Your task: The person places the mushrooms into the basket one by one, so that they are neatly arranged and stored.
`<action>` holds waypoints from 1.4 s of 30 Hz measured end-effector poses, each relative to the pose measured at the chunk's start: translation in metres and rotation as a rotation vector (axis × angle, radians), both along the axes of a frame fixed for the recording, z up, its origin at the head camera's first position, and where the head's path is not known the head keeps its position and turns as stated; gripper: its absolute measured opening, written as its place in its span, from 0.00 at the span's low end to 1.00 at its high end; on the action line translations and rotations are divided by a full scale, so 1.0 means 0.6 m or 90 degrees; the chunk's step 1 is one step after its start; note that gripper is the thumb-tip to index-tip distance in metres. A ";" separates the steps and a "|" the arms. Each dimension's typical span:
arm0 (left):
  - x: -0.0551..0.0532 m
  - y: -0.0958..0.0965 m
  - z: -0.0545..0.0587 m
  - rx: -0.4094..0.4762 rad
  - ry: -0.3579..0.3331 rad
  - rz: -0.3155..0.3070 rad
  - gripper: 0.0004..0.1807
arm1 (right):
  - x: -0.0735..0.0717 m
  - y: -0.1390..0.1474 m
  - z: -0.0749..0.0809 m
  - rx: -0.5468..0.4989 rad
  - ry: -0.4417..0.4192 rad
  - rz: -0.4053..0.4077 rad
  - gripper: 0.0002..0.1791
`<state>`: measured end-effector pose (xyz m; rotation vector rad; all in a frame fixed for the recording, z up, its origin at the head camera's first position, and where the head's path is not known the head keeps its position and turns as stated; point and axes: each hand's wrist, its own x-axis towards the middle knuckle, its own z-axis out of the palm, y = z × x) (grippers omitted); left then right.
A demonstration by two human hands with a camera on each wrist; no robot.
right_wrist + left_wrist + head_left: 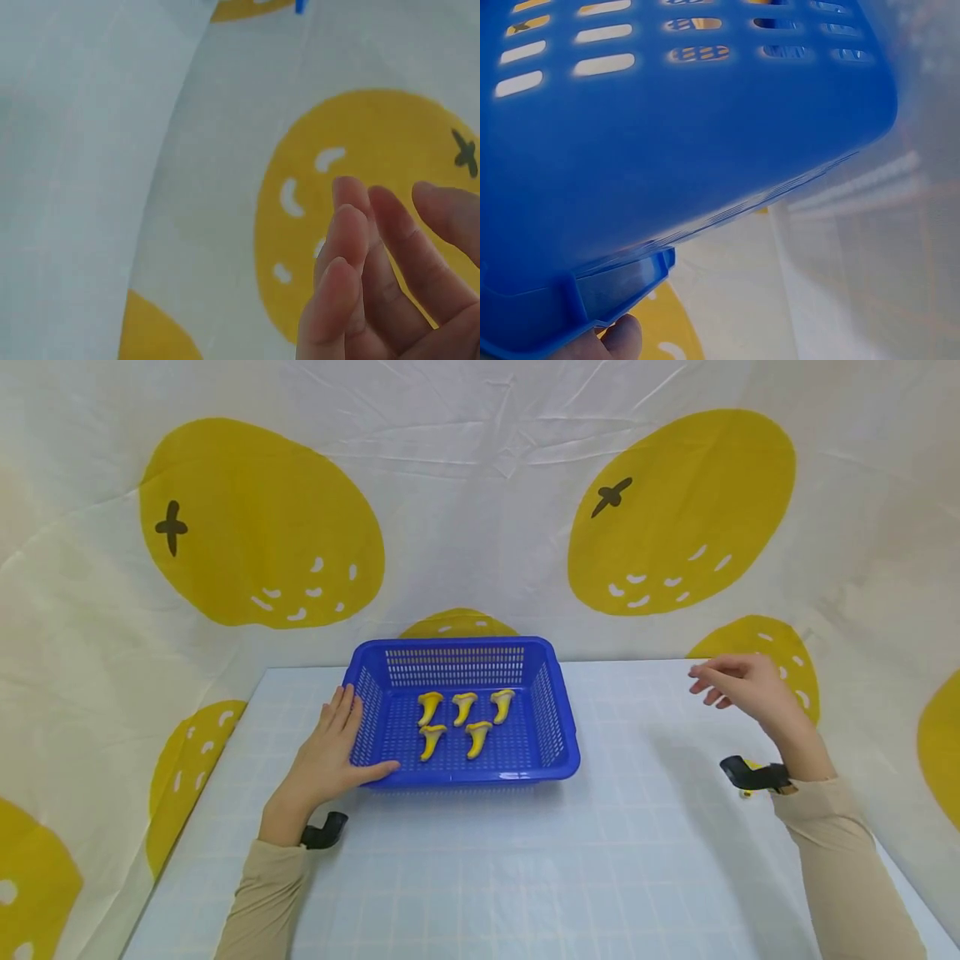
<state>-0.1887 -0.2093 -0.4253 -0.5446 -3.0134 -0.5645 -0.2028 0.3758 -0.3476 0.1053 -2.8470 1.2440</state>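
Observation:
A blue plastic basket with slotted walls stands toward the back of the table. Several yellow chanterelle mushrooms lie inside on its floor, in two rows. My left hand rests on the basket's left rim, fingers extended along it and thumb reaching over the front corner. In the left wrist view the basket's outer wall fills most of the picture, and fingertips show beside the rim. My right hand is raised over the right side of the table, fingers loosely bent, with nothing in it.
A small yellow object lies on the table beneath my right wrist, partly hidden by the black wrist mount. A white cloth with yellow fruit prints hangs behind and beside the pale checked table.

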 end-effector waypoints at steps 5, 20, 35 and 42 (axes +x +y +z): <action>0.001 0.000 -0.002 0.001 0.004 0.000 0.69 | 0.043 0.076 -0.039 -0.045 -0.010 -0.044 0.18; 0.000 0.002 0.000 -0.006 -0.001 0.002 0.69 | 0.143 0.191 -0.187 -0.094 -0.168 -0.172 0.29; -0.001 0.002 0.002 -0.004 0.008 0.002 0.69 | 0.125 0.191 -0.218 -0.066 -0.279 -0.177 0.40; 0.001 0.002 0.003 -0.001 -0.003 0.005 0.69 | 0.116 0.185 -0.221 -0.078 -0.299 -0.251 0.41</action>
